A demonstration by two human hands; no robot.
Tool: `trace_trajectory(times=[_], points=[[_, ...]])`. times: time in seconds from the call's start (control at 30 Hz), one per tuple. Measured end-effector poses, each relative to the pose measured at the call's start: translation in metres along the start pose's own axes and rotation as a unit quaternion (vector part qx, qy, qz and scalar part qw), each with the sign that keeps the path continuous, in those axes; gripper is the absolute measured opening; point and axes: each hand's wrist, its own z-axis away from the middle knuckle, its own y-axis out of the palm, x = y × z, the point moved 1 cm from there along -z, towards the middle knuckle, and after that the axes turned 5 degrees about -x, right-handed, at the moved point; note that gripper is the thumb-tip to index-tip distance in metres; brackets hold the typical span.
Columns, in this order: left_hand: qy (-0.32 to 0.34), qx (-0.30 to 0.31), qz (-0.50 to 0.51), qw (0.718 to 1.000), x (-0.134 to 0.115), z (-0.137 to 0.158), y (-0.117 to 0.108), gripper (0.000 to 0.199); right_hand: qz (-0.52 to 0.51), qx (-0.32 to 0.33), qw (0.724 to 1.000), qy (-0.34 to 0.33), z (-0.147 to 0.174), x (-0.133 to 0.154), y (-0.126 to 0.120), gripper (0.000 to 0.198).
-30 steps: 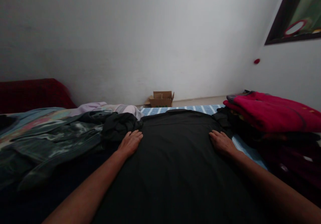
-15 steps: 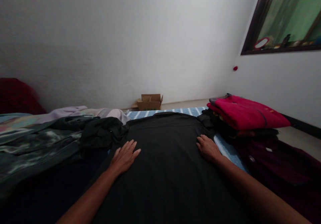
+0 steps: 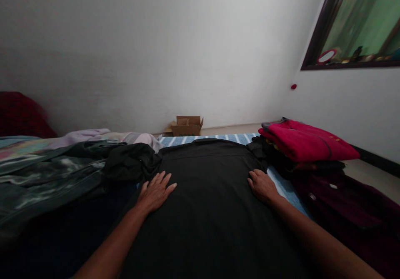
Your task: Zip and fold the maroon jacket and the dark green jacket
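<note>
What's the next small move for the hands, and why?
Probably slide the left hand outward to straighten the bunched dark cloth, which looks like a sleeve of the dark shirt. The shirt's body is already spread out, collar at the far end, and the right hand rests near its right edge, where it could steady it.

Dim light leaves the plain white wall (image 3: 218,41) greyer leftward. The spread black cloth shirt (image 3: 212,212) loses detail low down.

Left hand (image 3: 155,192) lower on shirt (image 3: 206,204), spread wider, more window (image 3: 359,25) showing
</note>
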Motion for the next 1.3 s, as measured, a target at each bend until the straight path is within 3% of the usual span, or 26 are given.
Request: trace_trajectory(times=[0.3,0.83,1.07,1.3], points=[[-0.02,0.003,0.01,1.0,-0.001,-0.002,0.0,0.064,0.016,0.008,1.0,0.0,0.001,-0.003,0.004,0.025],[-0.083,-0.09,-0.036,0.992,-0.002,0.005,-0.001,0.057,0.023,-0.009,1.0,0.017,0.004,-0.004,0.009,0.029],[-0.109,-0.036,-0.016,0.993,-0.004,0.008,-0.001,0.059,0.025,-0.01,0.999,0.022,0.004,-0.004,0.009,0.029],[-0.112,-0.067,-0.046,0.99,-0.008,0.011,-0.008,0.057,0.018,-0.014,0.999,0.026,0.004,-0.004,0.008,0.029]])
